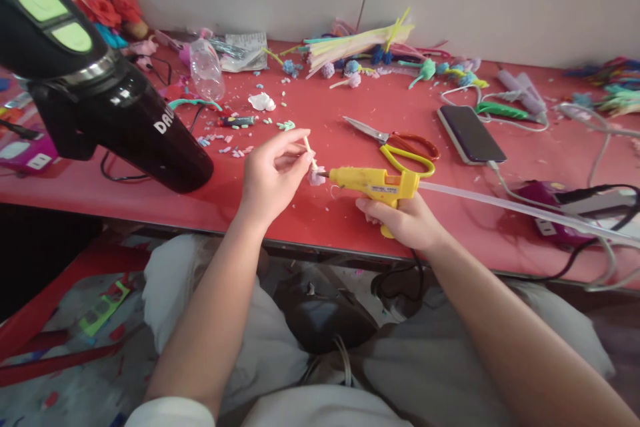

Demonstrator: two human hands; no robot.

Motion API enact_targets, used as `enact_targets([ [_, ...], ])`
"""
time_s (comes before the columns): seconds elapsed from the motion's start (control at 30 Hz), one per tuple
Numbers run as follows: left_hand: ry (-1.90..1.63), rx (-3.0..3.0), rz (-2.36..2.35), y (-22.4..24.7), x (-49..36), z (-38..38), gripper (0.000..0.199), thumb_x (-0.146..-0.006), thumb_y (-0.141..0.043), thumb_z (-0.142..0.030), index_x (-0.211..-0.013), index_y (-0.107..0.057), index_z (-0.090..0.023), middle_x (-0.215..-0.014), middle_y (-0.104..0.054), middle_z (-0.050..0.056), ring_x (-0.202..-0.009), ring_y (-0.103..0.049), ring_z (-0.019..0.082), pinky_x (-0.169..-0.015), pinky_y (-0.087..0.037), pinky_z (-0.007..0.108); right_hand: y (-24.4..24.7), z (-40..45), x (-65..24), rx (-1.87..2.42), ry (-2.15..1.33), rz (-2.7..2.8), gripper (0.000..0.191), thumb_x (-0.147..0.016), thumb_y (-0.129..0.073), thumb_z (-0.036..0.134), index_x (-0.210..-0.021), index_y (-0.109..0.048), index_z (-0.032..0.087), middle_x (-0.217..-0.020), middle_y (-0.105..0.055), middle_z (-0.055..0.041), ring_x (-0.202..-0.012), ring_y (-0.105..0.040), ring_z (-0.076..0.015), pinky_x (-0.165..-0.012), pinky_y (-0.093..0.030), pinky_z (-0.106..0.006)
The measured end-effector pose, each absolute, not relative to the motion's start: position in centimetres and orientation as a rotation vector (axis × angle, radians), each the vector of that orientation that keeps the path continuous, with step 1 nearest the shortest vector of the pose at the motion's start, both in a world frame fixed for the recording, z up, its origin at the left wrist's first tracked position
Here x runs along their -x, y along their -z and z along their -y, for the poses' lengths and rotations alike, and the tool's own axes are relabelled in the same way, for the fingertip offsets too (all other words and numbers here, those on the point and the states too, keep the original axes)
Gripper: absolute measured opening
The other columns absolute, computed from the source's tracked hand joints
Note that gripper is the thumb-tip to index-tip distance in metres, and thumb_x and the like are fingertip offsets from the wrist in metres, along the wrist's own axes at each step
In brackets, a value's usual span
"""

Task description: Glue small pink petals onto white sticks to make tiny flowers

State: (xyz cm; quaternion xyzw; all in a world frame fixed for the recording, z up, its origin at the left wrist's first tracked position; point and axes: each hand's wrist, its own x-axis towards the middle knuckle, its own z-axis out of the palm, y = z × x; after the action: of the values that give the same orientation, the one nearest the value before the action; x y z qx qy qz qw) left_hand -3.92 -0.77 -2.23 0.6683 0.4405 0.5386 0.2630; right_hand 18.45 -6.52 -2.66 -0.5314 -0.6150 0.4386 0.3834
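Observation:
Between its thumb and fingers my left hand [276, 170] pinches a thin cream stem [310, 150]. A small pale pink fluffy piece [316, 177] is at the stem's lower end, just above the red table [310, 220]. My right hand [400, 217] is wrapped round the handle of a yellow glue gun [367, 181], which points left. The gun's nozzle meets or nearly meets the pink piece; a real contact is hard to tell. A long clear glue stick [500, 203] runs out of the gun's back to the right.
Scissors [400, 147] with red and yellow handles lie behind the gun, beside a phone [471, 135] on a cable. A large black bottle [150, 127] leans in at left. Fuzzy stems [355, 47] lie at the back, a purple power strip [555, 213] at right.

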Motion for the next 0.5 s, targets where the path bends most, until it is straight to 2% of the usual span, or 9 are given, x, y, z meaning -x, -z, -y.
enact_targets([
  [0.17, -1.493, -1.838, -1.216, 2.1, 4.6, 0.5, 0.028, -0.089, -0.073, -0.020, -0.117, -0.074, -0.021, -0.096, -0.080, 0.005, -0.091, -0.078, 0.020, -0.087, -0.066, 0.032, 2.5, 6.6, -18.7, 1.351, -1.127, 1.569, 0.026, -0.080, -0.072, 0.041, -0.095, -0.074, 0.020, -0.064, -0.062, 0.0001, -0.057, -0.055, -0.0165, -0.051, -0.047, -0.029],
  [0.27, -1.545, -1.844, -1.242, 1.8, 5.6, 0.1, 0.030, -0.089, -0.074, -0.023, -0.119, -0.074, -0.023, -0.097, -0.080, 0.004, -0.091, -0.078, 0.020, -0.088, -0.066, 0.033, 2.3, 6.3, -19.5, 1.325, -1.049, 1.634, 0.030, -0.085, -0.072, 0.047, -0.102, -0.075, 0.022, -0.083, -0.073, -0.0041, -0.072, -0.066, -0.0209, -0.065, -0.055, -0.034],
  [0.33, -1.574, -1.840, -1.259, 1.6, 6.4, -0.2, 0.030, -0.090, -0.074, -0.025, -0.120, -0.073, -0.024, -0.099, -0.080, 0.004, -0.093, -0.078, 0.021, -0.088, -0.066, 0.033, 2.2, 5.7, -20.0, 1.381, -0.908, 1.681, 0.032, -0.088, -0.071, 0.048, -0.107, -0.075, 0.023, -0.090, -0.074, -0.0046, -0.079, -0.068, -0.0228, -0.071, -0.055, -0.037],
  [0.5, -1.631, -1.809, -1.268, 1.5, 7.5, -0.6, 0.030, -0.090, -0.075, -0.029, -0.120, -0.073, -0.024, -0.097, -0.080, 0.004, -0.090, -0.079, 0.020, -0.086, -0.066, 0.032, 3.2, 2.9, -20.9, 1.604, -0.497, 1.694, 0.031, -0.083, -0.071, 0.044, -0.101, -0.069, 0.019, -0.079, -0.065, -0.0026, -0.070, -0.060, -0.0214, -0.065, -0.047, -0.036],
])
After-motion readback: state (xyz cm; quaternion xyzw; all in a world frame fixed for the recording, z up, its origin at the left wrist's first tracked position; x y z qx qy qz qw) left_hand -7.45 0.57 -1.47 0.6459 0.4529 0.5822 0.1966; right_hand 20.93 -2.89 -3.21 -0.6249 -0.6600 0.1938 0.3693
